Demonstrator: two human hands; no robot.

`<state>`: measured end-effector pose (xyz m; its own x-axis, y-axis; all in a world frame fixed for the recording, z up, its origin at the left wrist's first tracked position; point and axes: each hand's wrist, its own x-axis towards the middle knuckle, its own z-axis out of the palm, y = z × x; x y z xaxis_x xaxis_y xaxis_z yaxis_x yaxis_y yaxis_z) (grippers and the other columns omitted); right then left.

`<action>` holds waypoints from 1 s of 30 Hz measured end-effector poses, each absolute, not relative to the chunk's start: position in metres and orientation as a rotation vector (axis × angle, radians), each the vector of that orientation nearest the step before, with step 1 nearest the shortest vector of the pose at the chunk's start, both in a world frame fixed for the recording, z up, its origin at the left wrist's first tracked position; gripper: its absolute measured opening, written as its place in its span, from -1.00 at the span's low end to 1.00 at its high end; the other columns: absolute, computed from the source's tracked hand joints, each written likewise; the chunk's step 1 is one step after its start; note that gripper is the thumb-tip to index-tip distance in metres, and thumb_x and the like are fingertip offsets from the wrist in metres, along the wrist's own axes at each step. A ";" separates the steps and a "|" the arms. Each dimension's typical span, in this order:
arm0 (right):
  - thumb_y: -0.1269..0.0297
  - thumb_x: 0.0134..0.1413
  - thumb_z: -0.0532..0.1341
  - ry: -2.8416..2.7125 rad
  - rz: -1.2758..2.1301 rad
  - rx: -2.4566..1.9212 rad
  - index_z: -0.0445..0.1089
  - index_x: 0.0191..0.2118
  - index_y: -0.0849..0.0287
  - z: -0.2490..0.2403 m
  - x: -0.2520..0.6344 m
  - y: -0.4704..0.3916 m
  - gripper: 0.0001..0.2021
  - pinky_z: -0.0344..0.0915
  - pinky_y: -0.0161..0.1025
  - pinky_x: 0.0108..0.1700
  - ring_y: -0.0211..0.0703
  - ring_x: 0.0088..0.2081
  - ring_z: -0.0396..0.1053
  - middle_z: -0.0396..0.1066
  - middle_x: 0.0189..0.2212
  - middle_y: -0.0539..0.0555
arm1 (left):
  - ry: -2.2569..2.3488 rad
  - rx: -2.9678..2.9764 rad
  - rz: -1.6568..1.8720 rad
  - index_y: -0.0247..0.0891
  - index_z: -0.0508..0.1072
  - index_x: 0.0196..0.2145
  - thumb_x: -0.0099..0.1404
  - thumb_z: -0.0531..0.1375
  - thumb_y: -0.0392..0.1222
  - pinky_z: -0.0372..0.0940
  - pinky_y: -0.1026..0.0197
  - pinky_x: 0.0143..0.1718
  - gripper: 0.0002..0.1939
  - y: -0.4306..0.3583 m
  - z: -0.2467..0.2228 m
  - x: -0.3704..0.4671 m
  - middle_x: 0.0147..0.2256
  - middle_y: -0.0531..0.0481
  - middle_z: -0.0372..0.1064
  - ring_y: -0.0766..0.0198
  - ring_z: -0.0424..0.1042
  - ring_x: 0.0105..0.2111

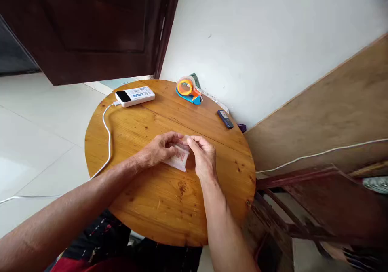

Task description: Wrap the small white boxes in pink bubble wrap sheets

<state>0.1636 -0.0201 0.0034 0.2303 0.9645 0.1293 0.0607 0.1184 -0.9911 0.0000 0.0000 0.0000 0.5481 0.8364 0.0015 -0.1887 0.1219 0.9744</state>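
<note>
A small see-through plastic packet with red print (181, 157) lies at the middle of the round wooden table (145, 207). My left hand (163, 147) is closed on the packet from its left side, thumb over the top and fingers at the far edge. With thumb and forefinger pinched together, my right hand (205, 155) meets the left fingertips at the packet's far right corner. What sits inside that pinch is too small and covered to make out. The packet's far part is hidden under the fingers.
Toward the back left stands a white power bank (139, 95) with a white cable (109, 142) running off the table's left edge. An orange and blue tape dispenser (188, 89) is at the back, by the wall. A dark small device (225, 119) lies near the right edge.
</note>
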 end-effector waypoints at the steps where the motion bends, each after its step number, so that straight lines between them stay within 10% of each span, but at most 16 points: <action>1: 0.17 -0.05 0.37 -1.126 0.913 -1.252 0.51 -0.43 0.14 0.004 0.164 -0.020 -0.84 0.33 -0.29 -0.28 -0.23 -0.41 0.39 0.49 -0.49 -0.05 | 0.664 1.231 0.829 -0.35 0.36 0.08 0.10 0.28 -0.19 0.37 0.14 -0.16 -0.43 -0.001 0.000 0.000 0.00 -0.19 0.46 0.10 0.48 -0.12; 30: 0.40 0.13 0.21 -1.838 0.570 -1.214 0.47 -0.40 0.09 0.034 0.172 -0.046 -0.86 0.38 -0.21 -0.05 -0.15 -0.23 0.52 0.57 -0.32 0.01 | 0.692 1.316 0.872 -0.33 0.38 -0.03 0.16 0.23 -0.17 0.20 0.30 -0.41 -0.59 0.001 0.000 -0.003 -0.39 0.04 0.45 0.33 0.35 -0.44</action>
